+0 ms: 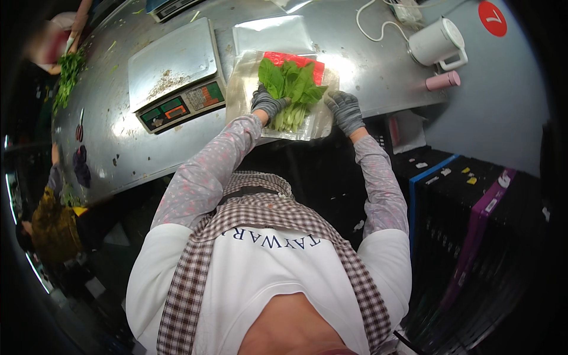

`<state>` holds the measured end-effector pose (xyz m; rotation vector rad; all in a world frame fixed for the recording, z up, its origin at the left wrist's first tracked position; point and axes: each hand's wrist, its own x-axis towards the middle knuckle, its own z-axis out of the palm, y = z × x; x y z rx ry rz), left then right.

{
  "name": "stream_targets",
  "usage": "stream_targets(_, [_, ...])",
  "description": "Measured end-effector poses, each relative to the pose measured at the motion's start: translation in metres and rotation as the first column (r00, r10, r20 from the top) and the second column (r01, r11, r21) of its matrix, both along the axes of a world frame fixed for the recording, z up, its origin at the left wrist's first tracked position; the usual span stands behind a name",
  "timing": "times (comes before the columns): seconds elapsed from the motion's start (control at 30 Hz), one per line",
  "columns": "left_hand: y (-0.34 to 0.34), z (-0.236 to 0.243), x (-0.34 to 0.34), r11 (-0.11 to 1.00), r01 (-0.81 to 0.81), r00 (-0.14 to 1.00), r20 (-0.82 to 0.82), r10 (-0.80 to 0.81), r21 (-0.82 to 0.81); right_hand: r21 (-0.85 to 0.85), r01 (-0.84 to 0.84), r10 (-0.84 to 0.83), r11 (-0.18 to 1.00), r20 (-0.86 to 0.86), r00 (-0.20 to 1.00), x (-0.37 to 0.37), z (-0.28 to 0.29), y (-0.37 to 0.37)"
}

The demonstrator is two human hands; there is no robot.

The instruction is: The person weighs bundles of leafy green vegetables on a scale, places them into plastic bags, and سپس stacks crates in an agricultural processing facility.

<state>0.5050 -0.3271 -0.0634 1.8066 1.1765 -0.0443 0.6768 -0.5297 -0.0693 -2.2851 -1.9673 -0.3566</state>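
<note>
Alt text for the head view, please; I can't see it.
Gloved left hand on a bunch of leafy greens atop plastic packaging, gloved right hand at the packaging's right edge. A scale stands to the left on the metal table.

- Produce-packing workroom, by the look of it.
- Metal desk (pixel 370 65), scattered plant scraps (pixel 112 45).
- Weighing scale (pixel 175 71), platform soiled.
- Leafy greens (pixel 290 86) laid on plastic packaging (pixel 241 80).
- Co-worker (pixel 56 231) at desk's left end, another bundle of greens (pixel 69 78) farther along.
</note>
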Motion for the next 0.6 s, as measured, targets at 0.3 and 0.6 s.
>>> stream_targets(0.3, [0.002,-0.003,0.003,0.992,0.07,0.989,-0.139,-0.055,0.101,-0.104,-0.62,0.621,0.778,-0.022,0.783,-0.026,0.048,0.112])
stream_targets(0.6, [0.079,-0.03,-0.075,0.973,-0.176,0.956,0.262,0.134,0.146,-0.296,-0.642,0.655,0.707,-0.067,0.753,-0.016,0.042,0.141])
